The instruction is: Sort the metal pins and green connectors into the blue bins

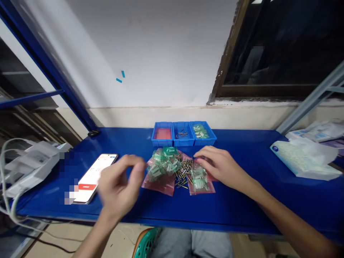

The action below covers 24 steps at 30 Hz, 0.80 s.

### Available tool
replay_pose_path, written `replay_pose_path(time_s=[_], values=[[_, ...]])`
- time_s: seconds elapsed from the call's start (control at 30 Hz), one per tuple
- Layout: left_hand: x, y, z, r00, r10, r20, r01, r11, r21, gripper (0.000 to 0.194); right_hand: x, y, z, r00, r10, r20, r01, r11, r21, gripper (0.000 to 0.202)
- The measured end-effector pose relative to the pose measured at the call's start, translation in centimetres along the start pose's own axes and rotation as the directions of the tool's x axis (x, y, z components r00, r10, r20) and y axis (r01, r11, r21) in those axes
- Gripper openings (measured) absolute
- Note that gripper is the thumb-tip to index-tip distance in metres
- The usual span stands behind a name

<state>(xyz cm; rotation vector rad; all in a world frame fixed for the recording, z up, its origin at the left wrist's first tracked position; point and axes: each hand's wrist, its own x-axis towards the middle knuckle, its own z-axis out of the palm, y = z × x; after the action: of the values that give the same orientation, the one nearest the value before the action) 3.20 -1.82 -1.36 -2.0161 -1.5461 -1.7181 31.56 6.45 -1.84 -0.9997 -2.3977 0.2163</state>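
Observation:
My left hand [118, 184] hovers left of the pile, blurred by motion. Its fingers are curled and the thumb lies close to the forefinger; whatever they may hold does not show. At the pile's right side, my right hand [219, 165] has its thumb and fingers closed at the upper edge of a pink plastic bag [209, 187]. On this bag lies a small clear packet [199, 179] with green and whitish contents. Several similar packets [162, 165] are heaped on another pink bag [165, 186]. Thin metal pins or screws [184, 171] are scattered between the two piles.
Behind the pile stand three joined blue bins: one with pink bags [163, 133], one with a few metal pins [182, 134], one with green packets [200, 131]. A phone [92, 175] lies left on the blue table [242, 147]; a tissue box [298, 161] sits right.

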Motion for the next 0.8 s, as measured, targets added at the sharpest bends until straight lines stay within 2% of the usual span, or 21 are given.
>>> replay_pose_path(time_s=[0.07,0.1,0.13,0.2,0.27,0.33,0.37,0.47,0.53,0.6,0.8], values=[[1.5,-0.4,2.4,0.983,0.025,0.184,-0.011,0.997,-0.079,0.023,1.9,1.0,1.5,0.989,-0.049,0.14,0.054,0.998,-0.03,0.018],[2.4,-0.6,3.8,0.952,0.041,0.304,-0.015,0.996,-0.088,0.021,2.6,1.4,2.1,0.98,-0.079,0.184,0.09,0.994,-0.057,0.016],[3.4,-0.8,5.2,0.895,0.044,0.444,-0.018,0.998,-0.063,0.022,3.2,1.7,2.5,0.968,-0.105,0.227,0.125,0.989,-0.078,0.014],[5.3,-1.1,7.7,0.814,0.067,0.577,-0.091,0.996,0.012,0.023,3.9,2.0,2.8,0.947,-0.141,0.288,0.177,0.979,-0.101,0.011],[6.5,-1.4,9.5,0.752,0.09,0.653,-0.143,0.989,0.028,0.022,3.9,2.1,2.9,0.939,-0.148,0.31,0.185,0.978,-0.092,0.009],[6.9,-1.5,10.7,0.714,0.179,0.677,-0.179,0.981,-0.071,0.022,3.6,2.1,3.0,0.943,-0.149,0.298,0.175,0.982,-0.064,0.011],[6.9,-1.6,11.0,0.709,0.237,0.665,-0.196,0.971,-0.137,0.022,3.5,2.1,3.0,0.945,-0.153,0.289,0.175,0.983,-0.05,0.014],[6.1,-2.0,11.3,0.739,0.342,0.581,-0.241,0.939,-0.247,0.021,3.2,2.2,3.1,0.946,-0.173,0.275,0.192,0.98,-0.044,0.02],[5.4,-2.5,11.2,0.769,0.338,0.543,-0.252,0.94,-0.228,0.021,3.1,2.2,3.2,0.944,-0.179,0.275,0.205,0.977,-0.067,0.021],[5.0,-3.1,11.2,0.779,0.326,0.535,-0.257,0.945,-0.203,0.021,3.1,2.2,3.2,0.944,-0.189,0.272,0.22,0.972,-0.086,0.021],[4.6,-3.9,11.2,0.74,0.36,0.568,-0.341,0.929,-0.144,0.021,3.3,1.8,3.2,0.946,-0.193,0.26,0.223,0.97,-0.093,0.023]])
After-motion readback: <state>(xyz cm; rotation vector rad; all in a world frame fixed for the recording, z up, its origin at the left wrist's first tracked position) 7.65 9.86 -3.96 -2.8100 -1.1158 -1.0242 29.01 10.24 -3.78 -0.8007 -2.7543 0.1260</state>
